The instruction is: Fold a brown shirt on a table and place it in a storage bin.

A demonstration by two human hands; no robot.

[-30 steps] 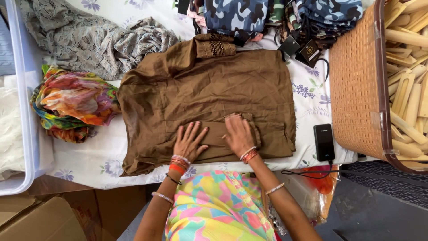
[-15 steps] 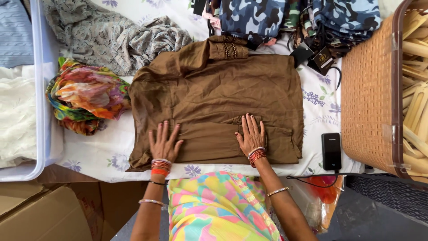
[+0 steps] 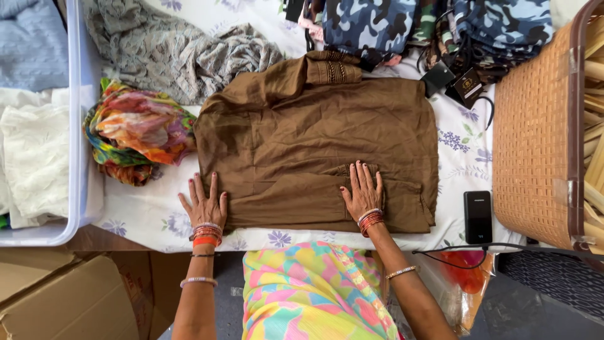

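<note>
A brown garment (image 3: pixel 314 138) lies folded and flat on a white floral sheet (image 3: pixel 459 145). My left hand (image 3: pixel 204 204) rests palm down at its near left corner, fingers spread, half on the cloth and half on the sheet. My right hand (image 3: pixel 363 192) presses flat on the near right part of the garment, fingers apart. Neither hand grips anything. Both wrists carry red and orange bangles.
A multicoloured crumpled cloth (image 3: pixel 135 129) lies left of the garment, grey patterned fabric (image 3: pixel 176 53) behind it. A clear plastic bin (image 3: pixel 74 126) with pale clothes stands at far left. Camouflage clothes (image 3: pixel 390 22) lie at the back. A woven basket (image 3: pixel 535 126) and black phone (image 3: pixel 477 216) sit right. A cardboard box (image 3: pixel 56 296) is below.
My hands have slid apart along the garment's near edge: the left went to the left corner, the right moved toward the right side. The view also shifted slightly.
</note>
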